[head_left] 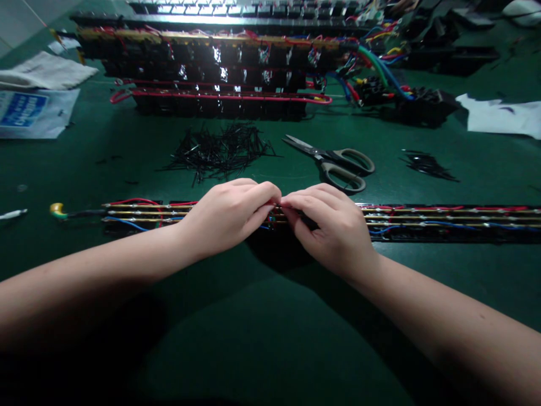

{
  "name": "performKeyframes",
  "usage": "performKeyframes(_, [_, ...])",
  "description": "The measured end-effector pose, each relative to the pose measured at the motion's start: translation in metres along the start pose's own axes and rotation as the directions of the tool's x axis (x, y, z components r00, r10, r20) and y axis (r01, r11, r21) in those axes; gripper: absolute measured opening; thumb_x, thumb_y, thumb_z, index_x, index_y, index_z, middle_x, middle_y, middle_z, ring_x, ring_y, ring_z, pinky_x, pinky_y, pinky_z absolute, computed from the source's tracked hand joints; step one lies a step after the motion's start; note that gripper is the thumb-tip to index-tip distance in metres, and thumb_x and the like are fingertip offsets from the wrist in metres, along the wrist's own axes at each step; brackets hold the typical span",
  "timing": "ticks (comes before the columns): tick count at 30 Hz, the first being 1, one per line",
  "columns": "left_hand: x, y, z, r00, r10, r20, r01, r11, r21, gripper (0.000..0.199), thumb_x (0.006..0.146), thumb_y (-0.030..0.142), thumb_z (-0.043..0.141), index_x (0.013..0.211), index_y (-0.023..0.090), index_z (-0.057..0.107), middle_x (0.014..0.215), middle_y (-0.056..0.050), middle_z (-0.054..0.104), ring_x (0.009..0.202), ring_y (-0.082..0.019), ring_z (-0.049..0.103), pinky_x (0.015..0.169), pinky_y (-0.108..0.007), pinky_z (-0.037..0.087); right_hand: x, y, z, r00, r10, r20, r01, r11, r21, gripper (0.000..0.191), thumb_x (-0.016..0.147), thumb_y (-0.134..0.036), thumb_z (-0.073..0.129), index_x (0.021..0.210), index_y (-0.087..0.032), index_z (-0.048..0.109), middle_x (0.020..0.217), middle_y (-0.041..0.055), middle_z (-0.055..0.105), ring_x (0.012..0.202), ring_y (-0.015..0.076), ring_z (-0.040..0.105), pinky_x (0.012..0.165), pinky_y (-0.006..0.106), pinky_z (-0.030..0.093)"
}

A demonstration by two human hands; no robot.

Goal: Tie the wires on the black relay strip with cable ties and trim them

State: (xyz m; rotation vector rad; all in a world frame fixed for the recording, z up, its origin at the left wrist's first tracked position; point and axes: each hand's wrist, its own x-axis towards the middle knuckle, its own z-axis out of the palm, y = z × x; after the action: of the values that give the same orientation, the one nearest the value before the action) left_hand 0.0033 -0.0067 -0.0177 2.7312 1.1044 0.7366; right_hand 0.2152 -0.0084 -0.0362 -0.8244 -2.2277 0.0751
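A long black strip with brass rods and red and blue wires runs from left of centre to the right edge. My left hand is over its middle, thumb and fingers pinched together. Fingertips touching or nearly touching it, my right hand is also closed in a pinch above the strip. Whatever lies between the fingertips is too small to make out. Behind the hands are scissors, partly spread, and a pile of thin black pieces.
Larger black assemblies with red wires stand at the back. A smaller group of black pieces lies to the right. White paper is at the right edge, a blue-and-white packet at the left. Thick cables trail at the back right.
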Motion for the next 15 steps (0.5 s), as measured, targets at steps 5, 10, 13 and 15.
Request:
performKeyframes(5, [0.0004,0.0011,0.0004,1.000,-0.023,0.016,0.024,1.000,-0.015,0.014,0.097,0.025,0.053,0.102,0.017,0.064,0.094,-0.002,0.072,0.086,-0.016,0.067,0.079,-0.026,0.048,0.0004,-0.0003,-0.0008,1.000,-0.010,0.013,0.010,1.000,-0.012,0.009,0.092,-0.016,0.060,0.095,-0.019,0.068,0.093,0.0066,0.076,0.080,0.0200,0.066,0.076,0.036,0.054])
performKeyframes(10, [0.0020,0.0009,0.0021,0.998,-0.056,0.016,0.056,0.998,-0.029,0.017,0.097,0.024,0.053,0.102,0.018,0.068,0.093,-0.002,0.073,0.085,-0.017,0.067,0.078,-0.028,0.048,0.0005,-0.0015,-0.0004,1.000,0.006,-0.014,-0.006,1.000,-0.014,0.007,0.092,-0.014,0.061,0.093,-0.019,0.066,0.090,0.0068,0.075,0.079,0.0196,0.065,0.075,0.035,0.054])
performKeyframes(13, [0.0040,0.0016,0.0009,0.995,-0.089,0.039,0.091,0.995,-0.043,0.016,0.095,0.023,0.054,0.100,0.019,0.069,0.091,-0.001,0.073,0.082,-0.017,0.066,0.075,-0.027,0.046,0.0002,-0.0017,0.0000,1.000,0.019,-0.025,-0.019,1.000,-0.006,0.007,0.092,-0.014,0.060,0.093,-0.018,0.065,0.090,0.0066,0.075,0.079,0.0195,0.065,0.075,0.035,0.054])
performKeyframes(15, [0.0057,0.0025,-0.0010,0.990,-0.121,0.066,0.124,0.991,-0.056,0.016,0.095,0.023,0.055,0.099,0.019,0.070,0.090,-0.001,0.073,0.081,-0.016,0.066,0.072,-0.027,0.045,-0.0002,-0.0019,0.0002,0.999,0.028,-0.026,-0.028,1.000,-0.003,0.007,0.092,-0.014,0.059,0.093,-0.019,0.065,0.091,0.0064,0.075,0.080,0.0196,0.065,0.075,0.035,0.054])
